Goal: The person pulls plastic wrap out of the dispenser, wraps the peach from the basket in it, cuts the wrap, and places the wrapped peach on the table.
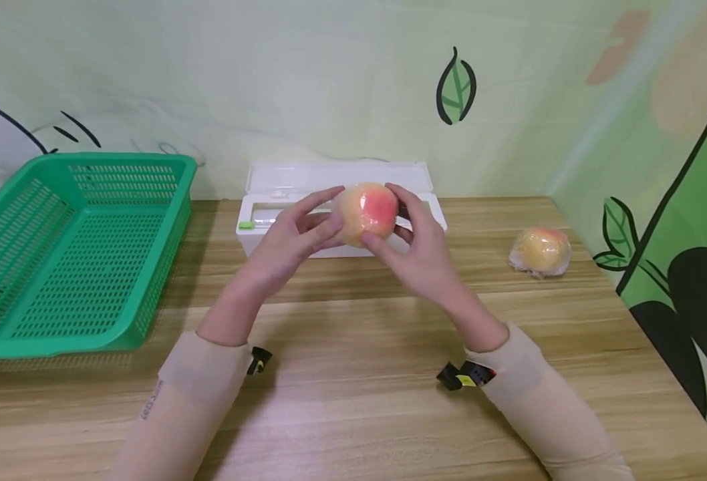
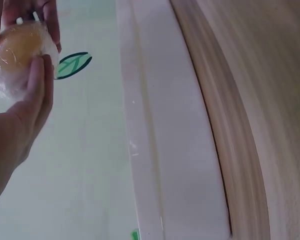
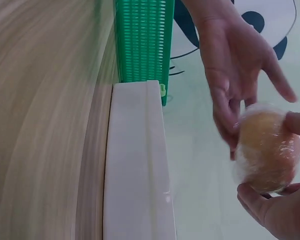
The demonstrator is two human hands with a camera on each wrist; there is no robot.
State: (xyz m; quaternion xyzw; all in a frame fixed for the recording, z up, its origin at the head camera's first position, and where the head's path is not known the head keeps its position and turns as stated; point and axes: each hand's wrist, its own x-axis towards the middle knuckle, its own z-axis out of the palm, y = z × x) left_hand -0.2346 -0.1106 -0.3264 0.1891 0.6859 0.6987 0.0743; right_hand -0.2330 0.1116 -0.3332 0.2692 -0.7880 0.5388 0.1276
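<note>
A yellow and red peach point(image 1: 368, 212) in clear cling film is held up above the white box. My right hand point(image 1: 422, 254) grips it from the right, thumb at the front and fingers round the back. My left hand point(image 1: 284, 244) is at its left side; in the right wrist view this left hand point(image 3: 235, 65) has loosely extended fingers touching the wrap and its thumb away from it. Behind and below stands the white cling film dispenser point(image 1: 341, 252), lid point(image 1: 335, 177) raised, a clear roll point(image 1: 266, 217) partly showing and a green slider point(image 1: 246, 226) at its left end.
A green plastic basket point(image 1: 127, 321) stands on the left of the wooden table point(image 1: 329, 401). On the right lies another wrapped peach point(image 1: 542, 252). A wall covering point(image 1: 329, 87) with printed leaves rises behind the dispenser and along the right side.
</note>
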